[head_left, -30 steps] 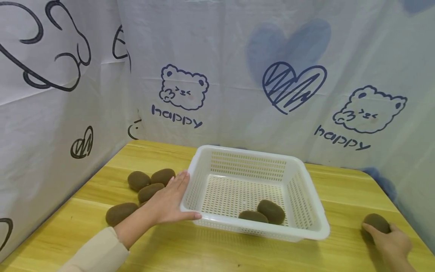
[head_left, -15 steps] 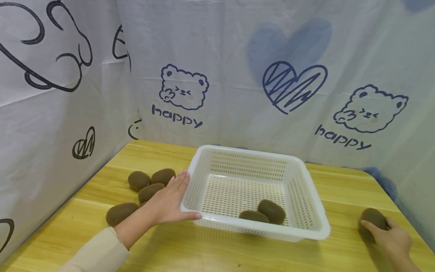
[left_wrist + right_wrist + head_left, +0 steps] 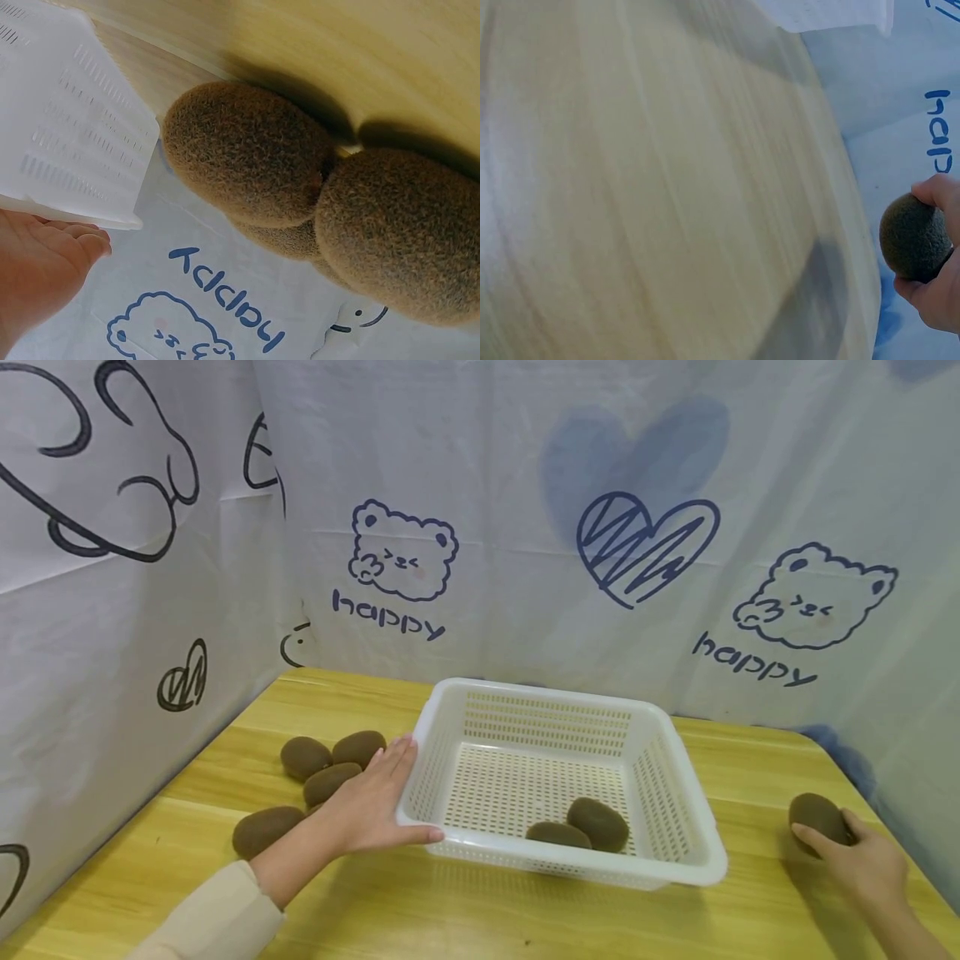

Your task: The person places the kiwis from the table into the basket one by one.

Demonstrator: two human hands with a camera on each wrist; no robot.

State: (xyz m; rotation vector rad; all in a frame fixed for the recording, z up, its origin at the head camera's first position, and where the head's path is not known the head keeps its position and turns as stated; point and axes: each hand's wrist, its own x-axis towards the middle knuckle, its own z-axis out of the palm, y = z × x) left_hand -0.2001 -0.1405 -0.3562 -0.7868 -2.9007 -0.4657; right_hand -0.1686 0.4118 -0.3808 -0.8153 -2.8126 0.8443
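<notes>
My right hand [image 3: 866, 864] grips a brown, fuzzy kiwi [image 3: 817, 821] at the right side of the table. In the right wrist view the thumb and fingers pinch this kiwi [image 3: 913, 238], and a shadow falls on the wood below. My left hand [image 3: 375, 802] rests with straight fingers along the left rim of a white plastic basket [image 3: 570, 852], its thumb at the front left corner. Two kiwis [image 3: 598, 824] lie inside the basket near its front wall. Left of the basket several more kiwis [image 3: 327, 783] sit together, partly hidden by my left hand and forearm.
The yellow wood-grain table [image 3: 480, 914] meets a white printed cloth [image 3: 517, 610] at the back, with more cloth at both sides. In the left wrist view, loose kiwis [image 3: 247, 154] stand close beside the basket wall [image 3: 90, 142].
My right hand has raised the kiwi slightly and moved it a little to the left, away from its shadow. The left hand, basket and other kiwis stay in place.
</notes>
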